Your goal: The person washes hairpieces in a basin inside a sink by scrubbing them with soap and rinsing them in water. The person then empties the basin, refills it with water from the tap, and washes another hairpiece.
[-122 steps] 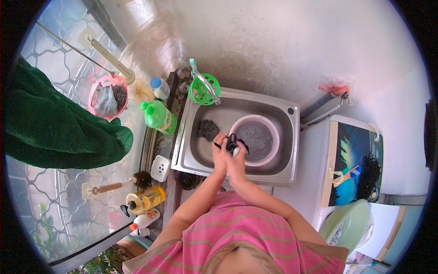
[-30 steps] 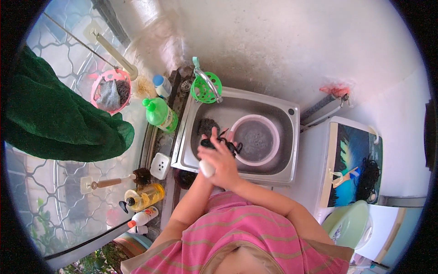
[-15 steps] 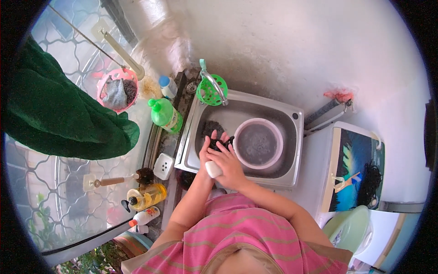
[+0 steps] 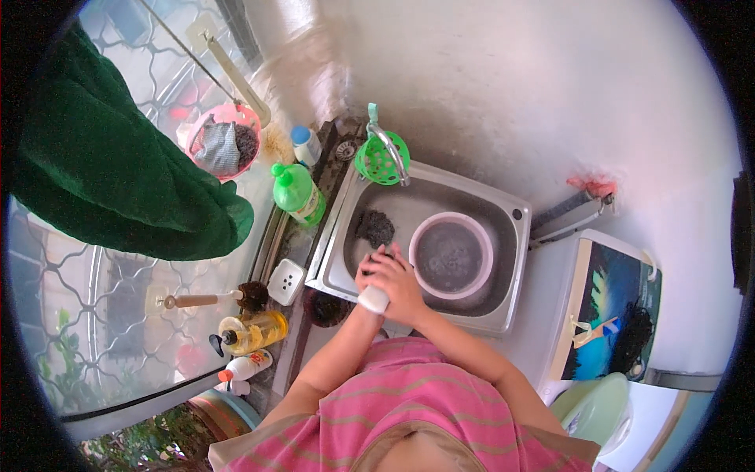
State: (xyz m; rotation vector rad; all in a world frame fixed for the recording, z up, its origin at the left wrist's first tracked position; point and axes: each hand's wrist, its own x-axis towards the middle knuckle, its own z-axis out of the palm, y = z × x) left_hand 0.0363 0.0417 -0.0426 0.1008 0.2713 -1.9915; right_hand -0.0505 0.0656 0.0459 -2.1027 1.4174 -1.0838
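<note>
My right hand [image 4: 397, 283] lies over my left hand [image 4: 365, 271] above the near left part of the steel sink [image 4: 519, 267], with a white bar of soap [image 4: 373, 298] under its palm and thumb. My left hand's fingers curl round a dark stringy item, now mostly hidden between both hands. A pink basin [image 4: 487, 256] with cloudy water stands at the sink's right side. A dark scrubber [image 4: 376, 228] lies at the left. A green perforated basket [image 4: 373, 161] hangs at the curved faucet [image 4: 397, 153].
Green bottle [image 4: 299, 197], white soap dish [image 4: 286, 282], yellow pump bottle [image 4: 255, 334] and brush [image 4: 197, 300] sit along the left window side. Pink hanging basket [image 4: 220, 145] and dark green cloth [image 4: 126, 181] are above. A white appliance [image 4: 543, 315] stands right; a green basin [image 4: 590, 401] is below it.
My hands have moved from the pink basin's edge toward the sink's near left, and closed over the black item, which shows less now. The whole view has shifted slightly.
</note>
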